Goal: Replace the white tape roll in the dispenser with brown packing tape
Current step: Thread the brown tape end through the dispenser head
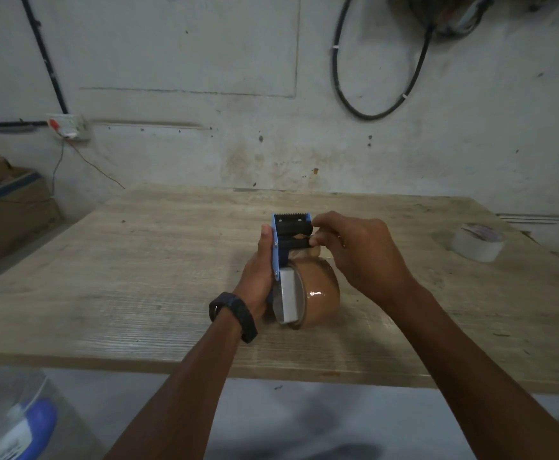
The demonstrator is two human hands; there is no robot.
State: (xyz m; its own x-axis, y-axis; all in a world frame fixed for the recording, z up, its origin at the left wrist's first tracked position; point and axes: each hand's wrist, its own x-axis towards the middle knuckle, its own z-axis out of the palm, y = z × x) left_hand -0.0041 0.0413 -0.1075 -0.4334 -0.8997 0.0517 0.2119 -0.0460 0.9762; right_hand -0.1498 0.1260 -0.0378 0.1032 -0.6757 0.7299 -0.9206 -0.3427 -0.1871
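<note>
Left hand grips the dispenser; right hand pinches at its black rollers, brown tape roll seated just beneath. The film looks thin and clingy, so it's best taken by its edge. White roll lies well right.

Wooden tabletop against a stained grey wall. Black cable looped high on the right. White socket with a red patch at left. Cardboard boxes below it.
</note>
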